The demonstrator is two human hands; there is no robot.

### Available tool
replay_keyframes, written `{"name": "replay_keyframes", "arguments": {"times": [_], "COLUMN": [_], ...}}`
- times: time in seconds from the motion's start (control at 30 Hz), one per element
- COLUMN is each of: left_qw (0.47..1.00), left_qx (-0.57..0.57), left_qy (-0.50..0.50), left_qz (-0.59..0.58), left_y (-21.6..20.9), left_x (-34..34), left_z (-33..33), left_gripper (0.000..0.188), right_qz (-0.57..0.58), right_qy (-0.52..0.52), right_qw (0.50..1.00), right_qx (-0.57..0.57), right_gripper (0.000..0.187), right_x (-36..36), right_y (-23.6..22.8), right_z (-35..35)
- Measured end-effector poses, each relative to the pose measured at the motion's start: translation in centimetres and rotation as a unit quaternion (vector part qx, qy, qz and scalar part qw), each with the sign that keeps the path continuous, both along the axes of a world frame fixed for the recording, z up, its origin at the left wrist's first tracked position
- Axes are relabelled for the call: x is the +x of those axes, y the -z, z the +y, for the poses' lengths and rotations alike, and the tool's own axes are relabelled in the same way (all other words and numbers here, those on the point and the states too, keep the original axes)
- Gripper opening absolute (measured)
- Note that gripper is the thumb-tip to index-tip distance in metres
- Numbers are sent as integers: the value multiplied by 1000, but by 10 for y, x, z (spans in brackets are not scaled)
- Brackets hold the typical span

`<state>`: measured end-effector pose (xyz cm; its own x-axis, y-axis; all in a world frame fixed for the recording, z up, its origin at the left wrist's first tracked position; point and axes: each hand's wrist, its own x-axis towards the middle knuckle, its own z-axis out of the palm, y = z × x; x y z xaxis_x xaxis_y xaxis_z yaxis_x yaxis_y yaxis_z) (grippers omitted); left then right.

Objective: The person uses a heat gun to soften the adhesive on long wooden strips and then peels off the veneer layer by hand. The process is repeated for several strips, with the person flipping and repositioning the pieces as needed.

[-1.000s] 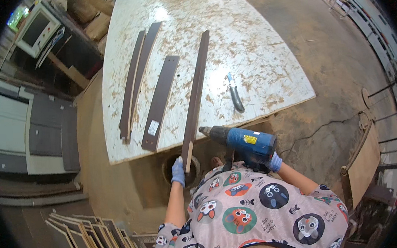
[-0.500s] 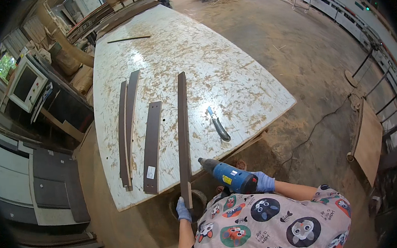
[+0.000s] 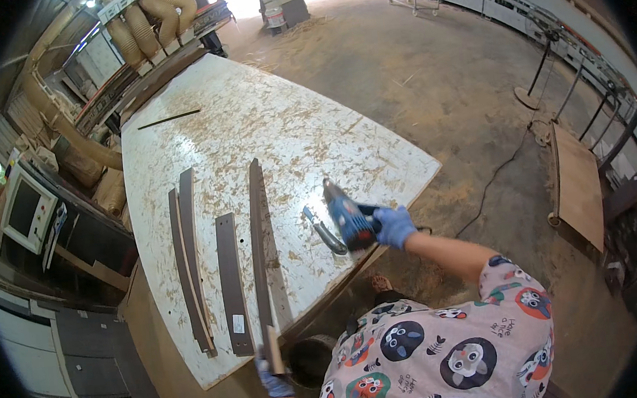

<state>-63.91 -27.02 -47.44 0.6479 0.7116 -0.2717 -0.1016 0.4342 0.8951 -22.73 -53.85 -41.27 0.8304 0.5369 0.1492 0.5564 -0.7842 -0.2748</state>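
Note:
My left hand, in a blue glove, grips the near end of a long dark wooden strip that lies lengthwise on the pale chipboard table. My right hand, also gloved in blue, holds a blue and black power drill raised over the table's right part. A grey-handled tool lies on the table just left of the drill. Left of the long strip rest a shorter dark strip and two long curved strips.
A thin dark rod lies at the table's far end. A round bin stands under the table's near edge. Machines and a monitor line the left side. A board on a stand and a floor cable are at the right.
My right hand has lifted the drill up and over the table's right part. The view has tilted further out across the workshop. My left hand still grips the strip's end.

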Motion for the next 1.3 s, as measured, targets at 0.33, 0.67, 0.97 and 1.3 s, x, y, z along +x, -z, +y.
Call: {"name": "replay_keyframes", "arguments": {"times": [0.33,0.67,0.97,1.3], "left_qw": [963,963,624,714], "left_qx": [173,268,749,626], "left_qy": [34,-11,-219,-212], "left_qz": [-202,-40,33,-231], "left_y": [-281,-397,-453,-487], "left_x": [52,155,248,347], "left_z": [66,72,113,108], "left_gripper": [51,62,55,33], "right_qz": [84,173,-161,-150], "right_qy": [31,-488,-348,-339], "right_qw": [990,726,750,749], "right_qx": [109,454,539,549], "right_gripper": [46,42,22,20], "right_x": [77,-55,-18,35], "right_y": [-30,-247,-288,-321], "right_z": [96,238,265,282]}}
